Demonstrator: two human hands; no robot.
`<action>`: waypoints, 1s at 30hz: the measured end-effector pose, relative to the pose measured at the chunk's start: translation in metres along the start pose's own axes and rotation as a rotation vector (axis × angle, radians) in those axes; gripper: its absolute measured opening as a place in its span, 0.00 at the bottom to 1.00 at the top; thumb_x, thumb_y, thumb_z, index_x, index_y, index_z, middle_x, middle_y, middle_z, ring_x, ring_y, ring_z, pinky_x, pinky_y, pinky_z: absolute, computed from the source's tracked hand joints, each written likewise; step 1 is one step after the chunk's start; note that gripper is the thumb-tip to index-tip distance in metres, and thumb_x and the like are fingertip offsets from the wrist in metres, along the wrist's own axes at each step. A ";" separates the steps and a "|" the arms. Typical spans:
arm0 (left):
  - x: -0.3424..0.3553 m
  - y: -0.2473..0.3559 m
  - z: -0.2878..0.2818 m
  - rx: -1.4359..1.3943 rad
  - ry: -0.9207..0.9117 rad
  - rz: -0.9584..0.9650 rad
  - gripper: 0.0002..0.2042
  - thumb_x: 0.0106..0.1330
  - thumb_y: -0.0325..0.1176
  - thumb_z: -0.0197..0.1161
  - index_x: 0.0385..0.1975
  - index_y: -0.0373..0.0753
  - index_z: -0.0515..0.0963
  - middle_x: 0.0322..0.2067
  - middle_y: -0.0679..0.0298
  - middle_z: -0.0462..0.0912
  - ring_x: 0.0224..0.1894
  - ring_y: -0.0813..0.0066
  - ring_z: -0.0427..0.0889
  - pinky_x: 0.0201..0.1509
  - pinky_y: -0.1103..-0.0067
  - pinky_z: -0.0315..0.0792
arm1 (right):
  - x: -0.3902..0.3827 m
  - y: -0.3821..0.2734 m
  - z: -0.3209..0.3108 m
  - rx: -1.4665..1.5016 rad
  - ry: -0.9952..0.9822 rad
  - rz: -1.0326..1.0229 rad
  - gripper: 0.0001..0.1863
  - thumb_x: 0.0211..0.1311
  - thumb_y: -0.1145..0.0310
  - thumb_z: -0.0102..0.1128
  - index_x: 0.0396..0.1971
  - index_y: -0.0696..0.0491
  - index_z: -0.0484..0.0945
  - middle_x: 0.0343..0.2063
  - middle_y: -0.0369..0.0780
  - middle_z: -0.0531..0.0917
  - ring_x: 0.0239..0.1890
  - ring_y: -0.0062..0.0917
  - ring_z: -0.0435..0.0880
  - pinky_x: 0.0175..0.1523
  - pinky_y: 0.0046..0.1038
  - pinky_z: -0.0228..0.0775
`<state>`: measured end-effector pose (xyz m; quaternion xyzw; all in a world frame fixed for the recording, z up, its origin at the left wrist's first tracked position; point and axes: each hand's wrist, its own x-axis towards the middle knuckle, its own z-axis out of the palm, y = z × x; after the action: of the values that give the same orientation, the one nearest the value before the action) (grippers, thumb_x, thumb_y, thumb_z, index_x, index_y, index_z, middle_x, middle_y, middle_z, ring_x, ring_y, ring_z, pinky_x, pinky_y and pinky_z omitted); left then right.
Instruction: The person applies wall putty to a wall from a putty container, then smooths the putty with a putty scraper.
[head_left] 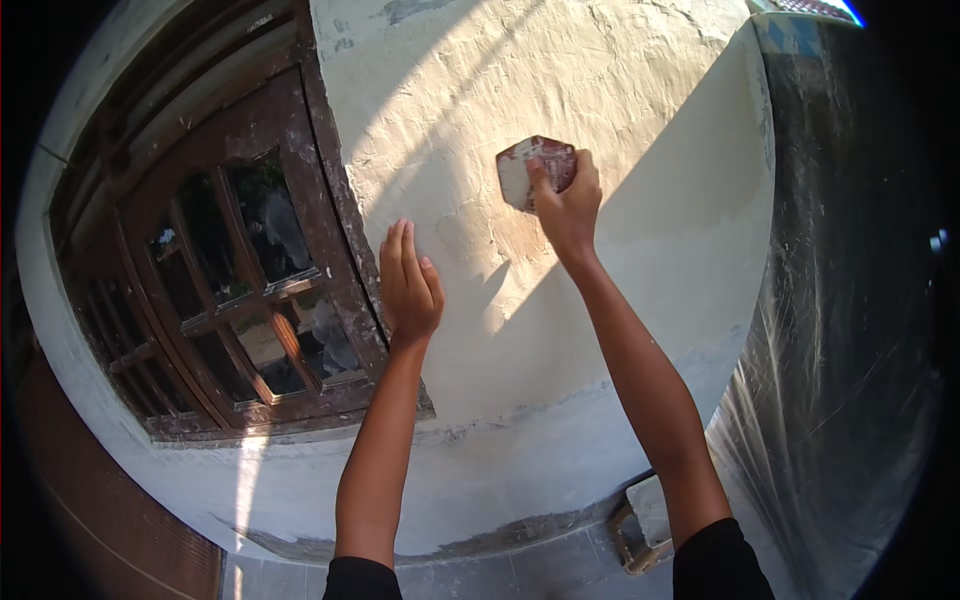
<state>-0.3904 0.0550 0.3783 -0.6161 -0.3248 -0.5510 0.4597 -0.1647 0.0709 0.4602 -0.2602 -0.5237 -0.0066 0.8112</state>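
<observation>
The right hand (pixel 568 205) is raised against the plastered wall (pixel 640 120) and grips a piece of reddish-brown sandpaper (pixel 536 168), which is smeared with pale dust. The fingers are closed over the lower right edge of the sheet, and the thumb lies across its face, so the sheet is pressed flat on the wall. It sits in the sunlit upper part of the wall, above and to the right of the other hand. Just under it, the plaster shows a slightly darker, tan patch.

The left hand (pixel 408 285) holds nothing. It lies flat on the wall with the fingers stretched upward and kept close together, the palm touching the plaster. It rests near the right edge of the window frame (pixel 340 210), but does not touch it. The two hands are well apart.

The wall is cream-white and rough, with sunlight on the middle and shadow on the lower part. To the left is a dark brown wooden window (pixel 250 290) with several small glass panes, and the wood looks worn. At the right side hangs a thin plastic sheet (pixel 850 330). Below, on the grey tiled floor (pixel 560 575), there stands a small wooden stool (pixel 640 530), partly hidden by the right forearm.
</observation>
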 end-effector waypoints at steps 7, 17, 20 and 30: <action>0.001 -0.001 0.001 -0.014 -0.004 -0.016 0.22 0.73 0.28 0.43 0.63 0.26 0.65 0.63 0.44 0.69 0.66 0.48 0.69 0.70 0.57 0.62 | 0.003 0.002 0.024 -0.029 -0.078 0.121 0.18 0.56 0.65 0.71 0.37 0.60 0.73 0.24 0.45 0.79 0.34 0.36 0.78 0.44 0.40 0.68; 0.001 -0.001 0.002 0.002 -0.004 -0.018 0.22 0.72 0.29 0.44 0.64 0.27 0.65 0.63 0.45 0.69 0.67 0.48 0.68 0.70 0.57 0.62 | -0.029 0.011 0.007 -0.150 -0.211 -0.006 0.17 0.56 0.66 0.71 0.38 0.59 0.75 0.27 0.45 0.82 0.37 0.36 0.77 0.49 0.40 0.63; -0.001 -0.002 0.000 0.022 -0.019 -0.007 0.22 0.72 0.29 0.44 0.65 0.27 0.64 0.64 0.45 0.68 0.67 0.47 0.68 0.71 0.57 0.62 | -0.006 0.010 -0.018 0.114 0.138 0.239 0.14 0.60 0.67 0.69 0.37 0.60 0.74 0.27 0.44 0.81 0.32 0.28 0.79 0.37 0.34 0.72; 0.000 0.001 0.005 -0.004 0.001 0.007 0.22 0.73 0.30 0.42 0.64 0.26 0.65 0.63 0.44 0.68 0.65 0.44 0.68 0.70 0.58 0.62 | -0.012 0.032 -0.034 0.143 0.204 0.320 0.18 0.58 0.62 0.72 0.37 0.58 0.74 0.30 0.45 0.80 0.31 0.31 0.80 0.38 0.35 0.73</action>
<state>-0.3879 0.0594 0.3781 -0.6178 -0.3212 -0.5506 0.4605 -0.1323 0.0811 0.4257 -0.2799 -0.3899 0.1335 0.8671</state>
